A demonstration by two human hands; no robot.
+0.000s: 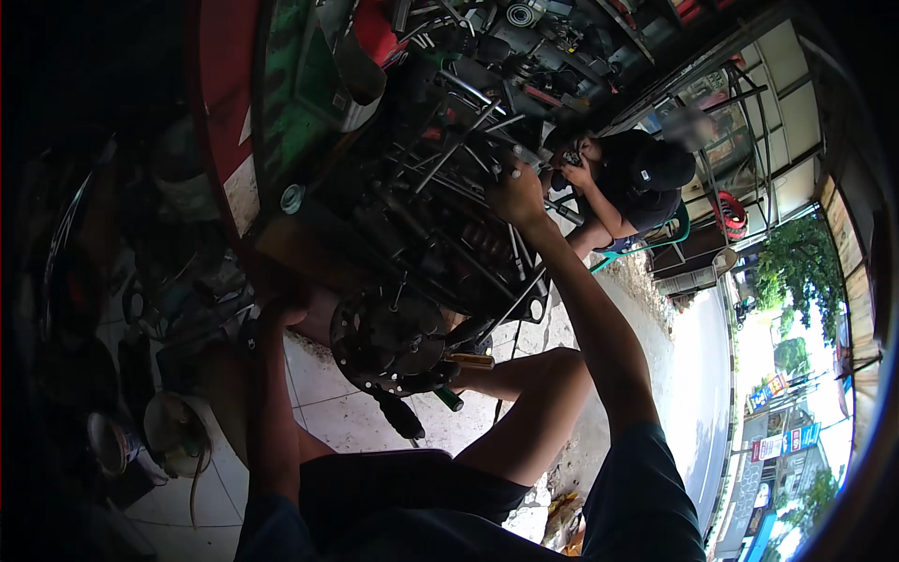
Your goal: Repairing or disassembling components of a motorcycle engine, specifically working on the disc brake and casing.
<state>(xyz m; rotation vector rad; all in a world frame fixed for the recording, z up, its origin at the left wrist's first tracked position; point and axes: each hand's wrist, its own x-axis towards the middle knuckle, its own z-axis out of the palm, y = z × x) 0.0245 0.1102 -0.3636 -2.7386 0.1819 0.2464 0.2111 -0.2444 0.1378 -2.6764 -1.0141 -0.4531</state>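
Note:
My right hand (517, 194) is stretched far forward over a crowded tool rack. Its fingers are curled at the rack's far right side, around something too dark to make out. Metal T-handle wrenches (459, 145) stick up just left of it. My left hand (286, 307) is low at the left in deep shadow, beside the rack's near end, its fingers hidden. Between my knees is a round dark metal holder (389, 337) with holes along its rim. From it jut a screwdriver with an amber handle (468, 361), a green handle (449, 399) and a black handle (401, 417).
A co-worker (646, 183) in black sits on a green chair (679, 228) at the right, holding a small dark part. Shelves with parts (534, 47) stand behind. Containers (176, 431) sit on the tiled floor (220, 496) at the left. A road (702, 384) runs outside at the right.

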